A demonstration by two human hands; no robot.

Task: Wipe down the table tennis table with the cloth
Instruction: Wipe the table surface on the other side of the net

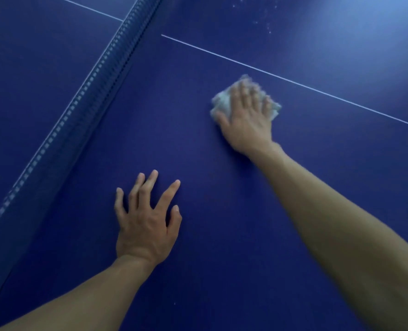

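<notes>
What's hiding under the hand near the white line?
A crumpled pale cloth lies under the right hand, pressed on the blue table. Its edges poke out; the hand covers its middle.

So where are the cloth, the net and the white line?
cloth [222, 103]: head view, its pale bunched left part.
net [78, 111]: head view, midway along its dark band.
white line [317, 90]: head view, stretch right of the cloth.

A pale glare of light brightens the upper right.

Dark net at left, pale specks
</notes>
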